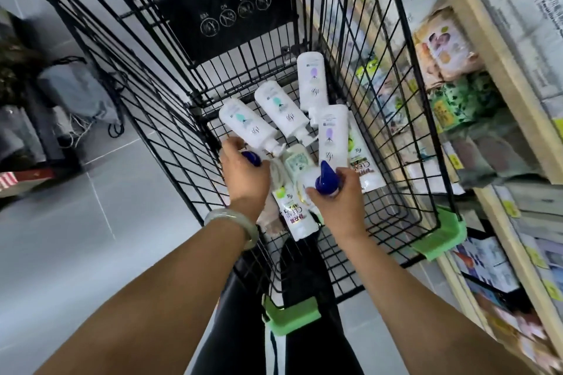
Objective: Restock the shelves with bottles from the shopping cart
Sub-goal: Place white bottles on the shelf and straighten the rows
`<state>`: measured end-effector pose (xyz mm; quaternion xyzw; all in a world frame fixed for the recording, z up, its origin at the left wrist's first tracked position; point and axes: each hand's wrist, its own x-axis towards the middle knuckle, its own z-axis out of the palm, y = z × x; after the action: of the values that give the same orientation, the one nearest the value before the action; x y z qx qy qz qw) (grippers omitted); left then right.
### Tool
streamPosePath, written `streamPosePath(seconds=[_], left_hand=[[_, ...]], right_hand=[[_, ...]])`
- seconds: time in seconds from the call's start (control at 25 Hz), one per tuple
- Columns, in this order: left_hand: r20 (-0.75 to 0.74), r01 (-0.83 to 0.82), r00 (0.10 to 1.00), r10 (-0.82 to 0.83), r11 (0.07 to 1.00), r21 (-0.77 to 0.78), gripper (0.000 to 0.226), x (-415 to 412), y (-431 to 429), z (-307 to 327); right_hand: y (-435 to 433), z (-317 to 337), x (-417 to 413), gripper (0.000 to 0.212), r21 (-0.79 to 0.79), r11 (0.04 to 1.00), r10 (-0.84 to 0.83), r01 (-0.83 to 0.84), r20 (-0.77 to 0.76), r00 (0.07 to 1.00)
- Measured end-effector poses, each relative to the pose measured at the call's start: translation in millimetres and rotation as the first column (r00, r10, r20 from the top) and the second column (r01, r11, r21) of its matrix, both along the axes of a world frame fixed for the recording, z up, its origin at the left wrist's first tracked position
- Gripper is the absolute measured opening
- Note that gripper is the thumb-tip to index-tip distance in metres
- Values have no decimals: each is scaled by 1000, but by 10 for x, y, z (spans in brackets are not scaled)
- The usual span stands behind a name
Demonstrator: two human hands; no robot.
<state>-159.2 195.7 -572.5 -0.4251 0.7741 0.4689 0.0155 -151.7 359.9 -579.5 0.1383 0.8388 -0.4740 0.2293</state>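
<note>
1. White pump bottles lie on their sides on the cart floor: two with teal marks (243, 125) (278, 108) and two with purple marks (312, 79) (332, 134).
2. Two green-labelled tubes (364, 167) (294, 216) and a small pale bottle (297, 161) lie among them, partly under the hands.
3. Right hand (335, 201) is down inside the cart with its fingers wrapped round a blue-capped bottle (325, 175) – the pointed cap sticks up above the fist, just beside the nearer purple-marked bottle.
4. Left hand (243, 173) is also in the cart, fingers curled over a second blue cap (252, 158); whatever is below that cap is hidden by the hand.
5. The hands are near each other but not touching.
6. A pale green bangle (234, 224) sits on the left wrist.
7. Black wire cart (380, 70) has green plastic guards on its near corners (441, 237) (292, 318).
8. Wooden shelves (493, 49) stand just beside the cart on the right – they hold soft packs (444, 46) and boxes, blurred.
9. Grey tile floor (91, 222) is on the left, with a grey drawstring bag (79, 94) further off.
</note>
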Motion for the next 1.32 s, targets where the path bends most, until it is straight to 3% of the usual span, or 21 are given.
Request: streamPosePath(seconds=[0.08,0.2,0.28,0.36,0.48,0.56,0.68,0.8,1.04,1.16,1.32], left_hand=[[29,-23,999,21,998,54,64,-105,129,7],[50,117,991,-121,990,78,66,-255,247,61],[-3,90,996,-90,989,115,65,-250,259,44],[-57,65,997,-57,985,158,62,-182,246,-9],[-102,169,982,-157,979,118,49,-101,244,-141],[-115,263,961,-250,957,121,45,-133,288,-244],[-55,435,900,-432,895,96,50,-253,331,-394],[-30,519,853,-521,842,148,76,-312,330,-480],[-39,569,823,-567,819,78,85,-364,325,-552],[0,498,865,-502,858,126,77,-315,274,-503],[15,510,848,-530,823,250,82,-99,84,-255]], right_hand=[[-25,-79,50,45,-35,999,12,-11,34,999],[-47,-132,54,42,-69,997,31,-27,49,998],[-15,-179,13,40,-75,995,66,-62,48,997],[54,-230,-43,43,-87,992,93,-89,48,994],[142,-327,-98,57,-69,991,121,-115,92,988],[189,-410,-94,55,-41,992,125,-122,77,989],[230,-465,-184,57,-78,996,42,-34,104,994],[266,-474,-321,57,-130,991,22,3,193,981],[273,-525,-325,56,-238,961,-70,140,280,957],[253,-524,-202,58,-269,938,-132,220,311,941],[268,-284,49,50,-253,925,-215,285,269,939]])
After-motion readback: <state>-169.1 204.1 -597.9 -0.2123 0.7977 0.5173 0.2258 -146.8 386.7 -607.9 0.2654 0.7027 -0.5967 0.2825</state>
